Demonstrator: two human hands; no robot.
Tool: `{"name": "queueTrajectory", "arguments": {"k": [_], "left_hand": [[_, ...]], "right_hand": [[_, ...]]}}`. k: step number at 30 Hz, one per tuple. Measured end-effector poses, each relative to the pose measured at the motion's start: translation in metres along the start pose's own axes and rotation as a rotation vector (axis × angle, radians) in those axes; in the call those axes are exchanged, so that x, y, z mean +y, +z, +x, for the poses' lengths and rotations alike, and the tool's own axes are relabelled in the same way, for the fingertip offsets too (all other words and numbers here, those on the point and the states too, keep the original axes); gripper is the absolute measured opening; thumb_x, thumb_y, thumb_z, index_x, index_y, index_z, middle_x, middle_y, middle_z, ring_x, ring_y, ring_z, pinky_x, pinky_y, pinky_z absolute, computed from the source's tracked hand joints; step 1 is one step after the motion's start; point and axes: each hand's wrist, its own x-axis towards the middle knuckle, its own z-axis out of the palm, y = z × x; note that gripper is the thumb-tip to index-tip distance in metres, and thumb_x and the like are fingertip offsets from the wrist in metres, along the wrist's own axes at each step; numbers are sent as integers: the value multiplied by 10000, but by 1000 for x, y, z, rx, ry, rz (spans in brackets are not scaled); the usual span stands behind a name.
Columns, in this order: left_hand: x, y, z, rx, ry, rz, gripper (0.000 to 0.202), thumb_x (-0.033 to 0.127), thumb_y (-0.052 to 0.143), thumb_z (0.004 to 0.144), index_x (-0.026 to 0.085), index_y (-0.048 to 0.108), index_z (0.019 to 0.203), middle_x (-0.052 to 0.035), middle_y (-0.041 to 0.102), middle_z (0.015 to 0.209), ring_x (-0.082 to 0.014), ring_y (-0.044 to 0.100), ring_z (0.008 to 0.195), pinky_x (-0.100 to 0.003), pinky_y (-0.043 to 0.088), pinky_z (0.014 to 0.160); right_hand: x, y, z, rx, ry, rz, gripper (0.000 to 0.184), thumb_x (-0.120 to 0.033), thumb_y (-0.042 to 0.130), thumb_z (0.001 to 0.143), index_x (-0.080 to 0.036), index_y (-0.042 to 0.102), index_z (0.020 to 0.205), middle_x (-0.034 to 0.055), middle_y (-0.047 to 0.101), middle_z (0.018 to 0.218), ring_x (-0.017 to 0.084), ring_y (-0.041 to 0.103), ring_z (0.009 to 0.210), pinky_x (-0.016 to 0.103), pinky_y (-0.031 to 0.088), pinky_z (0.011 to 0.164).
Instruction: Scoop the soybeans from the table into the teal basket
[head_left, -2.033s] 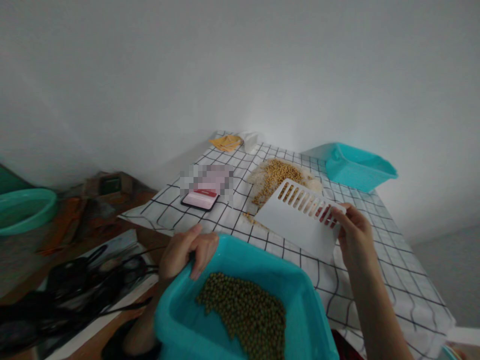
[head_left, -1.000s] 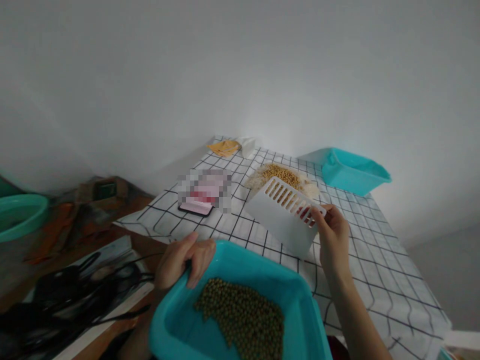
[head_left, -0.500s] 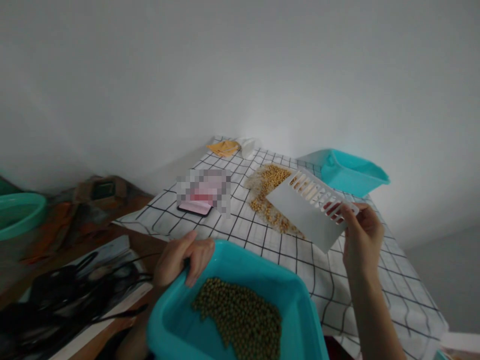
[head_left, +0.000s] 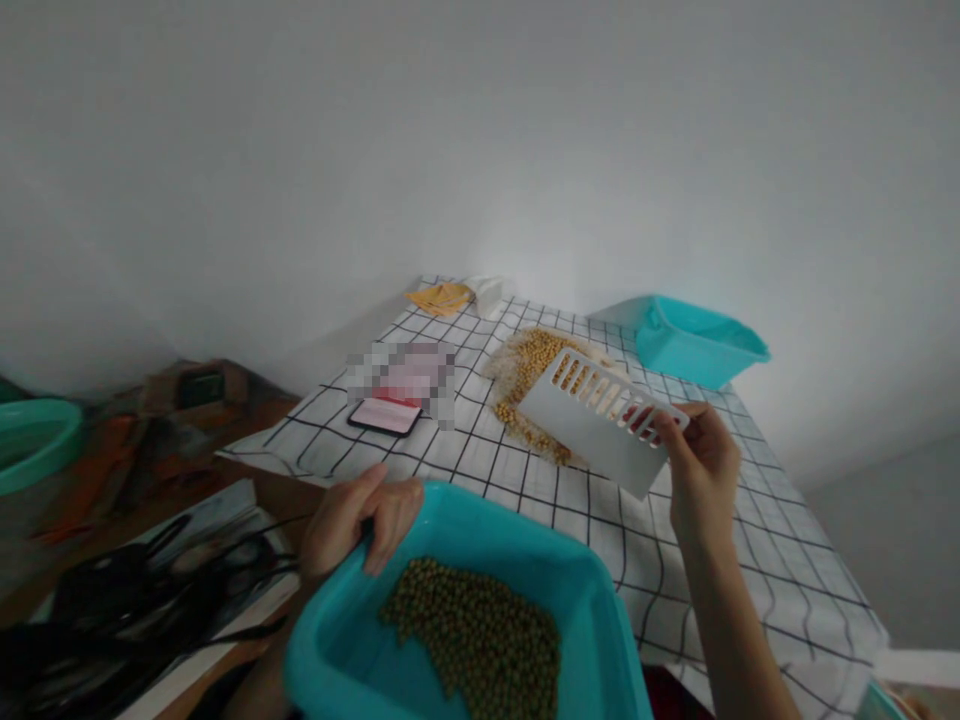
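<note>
My left hand (head_left: 363, 520) is closed over the rim of a turquoise plastic basin (head_left: 517, 522) at the bottom of the view. In the basin lies a layer of small round greenish-brown beans (head_left: 487, 625). My right hand (head_left: 702, 465) pinches one corner of a thin white plastic sheet with a row of slots (head_left: 589, 425), thumb on top. The sheet is tilted over a spread of yellow beans (head_left: 541, 347) on the checked tablecloth (head_left: 465, 450) and hides part of them. Whether it touches the beans I cannot tell.
A second turquoise basin (head_left: 697, 345) stands at the back right, near the wall. A phone (head_left: 386, 415), partly pixelated, lies on the cloth at left. A yellow item (head_left: 441, 299) and a white one (head_left: 487, 296) sit at the back. Black cables and objects (head_left: 112, 600) crowd the lower left.
My right hand has moved left with the slotted sheet, which now covers more of the near beans. My left hand keeps its hold on the basin. The view has shifted slightly.
</note>
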Motion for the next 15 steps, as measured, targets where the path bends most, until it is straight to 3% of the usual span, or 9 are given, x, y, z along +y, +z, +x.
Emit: {"name": "queueTrajectory", "arguments": {"k": [5, 9, 12, 15], "left_hand": [[-3, -6, -4, -49, -52, 16, 713, 378, 247, 1079, 212, 465, 421, -6, 481, 357, -142, 455, 398, -345, 431, 654], [1, -5, -4, -2, -46, 24, 707, 369, 274, 1078, 207, 451, 413, -9, 488, 349, -136, 453, 386, -340, 431, 633], [2, -8, -1, -65, -54, 31, 711, 394, 298, 1074, 207, 480, 413, -21, 514, 361, -144, 471, 397, -349, 440, 629], [1, -10, -1, -54, -55, 20, 716, 388, 299, 1075, 207, 498, 411, -26, 517, 361, -148, 475, 401, -354, 441, 627]], "right_hand": [[2, -5, 1, -33, 7, -13, 179, -329, 737, 863, -193, 648, 787, 5, 711, 727, 152, 654, 644, 259, 458, 598], [3, -7, -1, 21, -13, 10, 211, -353, 767, 838, -196, 640, 779, 6, 707, 731, 160, 656, 654, 271, 462, 614], [3, -7, -5, 20, 3, 4, 228, -374, 767, 836, -199, 636, 775, 6, 696, 715, 164, 645, 644, 276, 457, 609], [3, -6, -8, -1, 31, -5, 215, -370, 753, 848, -202, 635, 782, 6, 699, 714, 165, 642, 643, 275, 456, 608]]}}
